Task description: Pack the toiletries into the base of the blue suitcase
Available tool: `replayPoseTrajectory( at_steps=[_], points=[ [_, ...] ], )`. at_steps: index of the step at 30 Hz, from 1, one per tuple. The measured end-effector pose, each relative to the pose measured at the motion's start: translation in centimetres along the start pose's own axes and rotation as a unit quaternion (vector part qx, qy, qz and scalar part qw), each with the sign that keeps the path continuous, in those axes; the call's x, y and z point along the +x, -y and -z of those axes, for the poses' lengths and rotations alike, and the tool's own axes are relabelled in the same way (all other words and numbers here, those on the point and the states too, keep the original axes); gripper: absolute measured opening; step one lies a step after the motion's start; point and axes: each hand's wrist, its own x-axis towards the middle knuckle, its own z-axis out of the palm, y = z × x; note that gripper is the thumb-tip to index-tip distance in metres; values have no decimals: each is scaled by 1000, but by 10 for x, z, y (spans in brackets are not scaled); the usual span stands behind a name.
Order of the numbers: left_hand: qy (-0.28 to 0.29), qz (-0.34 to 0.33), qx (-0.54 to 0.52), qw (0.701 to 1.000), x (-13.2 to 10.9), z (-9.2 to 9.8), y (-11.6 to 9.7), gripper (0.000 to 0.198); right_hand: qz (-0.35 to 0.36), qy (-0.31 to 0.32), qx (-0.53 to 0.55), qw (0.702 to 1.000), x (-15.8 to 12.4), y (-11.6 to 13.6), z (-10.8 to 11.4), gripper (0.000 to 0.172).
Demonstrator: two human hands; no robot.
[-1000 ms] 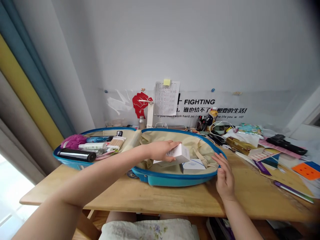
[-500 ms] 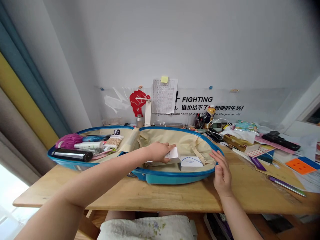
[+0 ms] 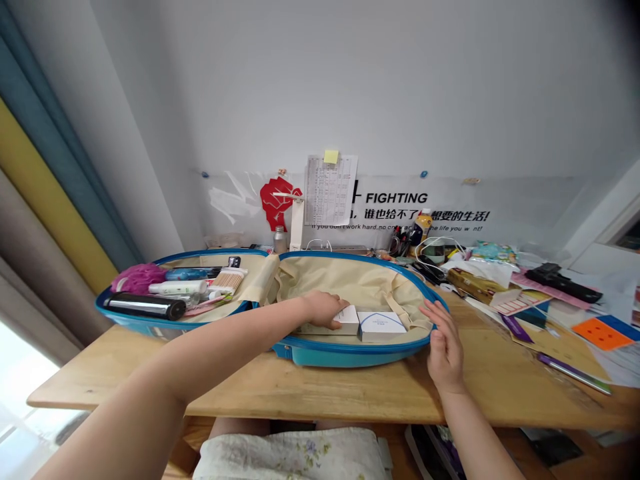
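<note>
An open suitcase (image 3: 345, 353) with a blue rim and beige lining lies across the wooden table. My left hand (image 3: 327, 310) reaches into its right half, fingers closed over a white box (image 3: 351, 321) that lies flat on the lining and is partly covered by the hand. Just right of it sits a second white box (image 3: 383, 325) with blue lines and small print. My right hand (image 3: 445, 347) rests against the right end of the suitcase rim, fingers stretched out and thumb apart.
The suitcase's left half holds a purple bath puff (image 3: 139, 277), a black cylinder (image 3: 145, 307), a white tube (image 3: 177, 287) and a bundle of cotton swabs (image 3: 227, 280). Papers, a purple pen (image 3: 575, 373) and an orange card (image 3: 600, 331) clutter the table's right side.
My left hand has lowered the white box; it was tilted and raised, and now lies level beside the other box. My right hand has stayed on the rim.
</note>
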Motion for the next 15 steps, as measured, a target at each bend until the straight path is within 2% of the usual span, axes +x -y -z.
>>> replayPoseTrajectory(
  at_steps=[5, 7, 9, 12, 15],
  points=[
    [13, -3, -19, 1000, 4, -4, 2, 62, 1, 2, 1, 1000, 1, 0, 0, 38],
    [17, 2, -29, 999, 0, -1, 3, 70, 1, 5, 0, 1000, 1, 1, 1, 38],
    [-1, 11, -52, 999, -9, 6, 5, 77, 1, 7, -1, 1000, 2, 2, 1, 38],
    [-91, 29, -91, 991, -40, 19, 15, 69, 0, 5, -1, 1000, 2, 2, 1, 38],
    [-169, 61, -81, 980, -91, 24, 37, 52, -2, 3, -1, 1000, 2, 2, 0, 39]
  ],
)
